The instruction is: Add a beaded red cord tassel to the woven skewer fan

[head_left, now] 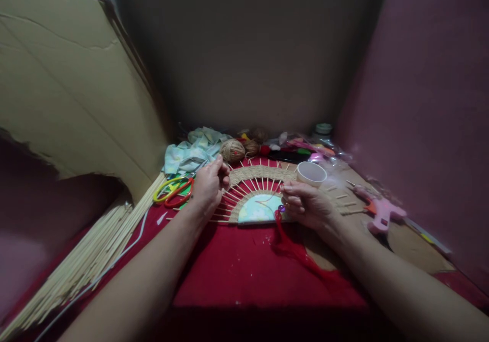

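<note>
A half-round fan-shaped piece of thin sticks with woven twine bands lies on the red cloth, its centre covered by a pale blue patterned fabric half-circle. My left hand is raised over its left side, thumb and fingers pinched together; whatever is between them is too small to make out. Closed fingers of my right hand are over the right end of the fabric. From them hangs a red tassel with a purple bead at its top. A fine thread curves over the fabric near the right fingertips.
Scissors with red and yellow handles lie left of my left hand, beside bundled thin sticks. Twine balls and crumpled fabric sit behind. A white cup and pink glue gun are to the right.
</note>
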`<state>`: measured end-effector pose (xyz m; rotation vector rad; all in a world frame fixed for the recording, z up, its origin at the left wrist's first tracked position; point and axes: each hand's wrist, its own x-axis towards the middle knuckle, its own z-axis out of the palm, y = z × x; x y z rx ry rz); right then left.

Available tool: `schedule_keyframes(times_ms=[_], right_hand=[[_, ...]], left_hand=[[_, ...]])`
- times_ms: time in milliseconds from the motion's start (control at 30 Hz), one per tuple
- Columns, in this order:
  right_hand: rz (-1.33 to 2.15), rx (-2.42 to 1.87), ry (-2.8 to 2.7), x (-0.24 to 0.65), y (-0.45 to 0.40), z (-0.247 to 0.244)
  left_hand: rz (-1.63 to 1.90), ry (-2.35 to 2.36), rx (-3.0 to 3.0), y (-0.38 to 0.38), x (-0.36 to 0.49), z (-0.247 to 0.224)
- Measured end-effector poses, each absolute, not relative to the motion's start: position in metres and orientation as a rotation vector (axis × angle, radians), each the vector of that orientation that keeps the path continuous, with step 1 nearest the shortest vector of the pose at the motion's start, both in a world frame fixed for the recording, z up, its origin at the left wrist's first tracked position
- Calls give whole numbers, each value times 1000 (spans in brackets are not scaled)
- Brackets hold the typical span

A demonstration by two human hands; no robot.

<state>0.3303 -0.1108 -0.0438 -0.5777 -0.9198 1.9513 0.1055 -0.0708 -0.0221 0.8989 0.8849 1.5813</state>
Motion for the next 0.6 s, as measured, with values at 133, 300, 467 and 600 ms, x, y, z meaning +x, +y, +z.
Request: schedule_keyframes(times_ms=[133,300,467,600], right_hand=[[1978,-590,-940,330,-110,-47],[1983,-585,-969,328,-112,-49],[1995,-590,-992,327,-113,-49],[1981,-607,-992,327,-112,-49]], left_hand=[[1540,841,974,-82,112,-16],[1065,722,1283,-109,134,-14],[831,722,1364,-117,144,-20],[785,838,1482,-111,136,-21]])
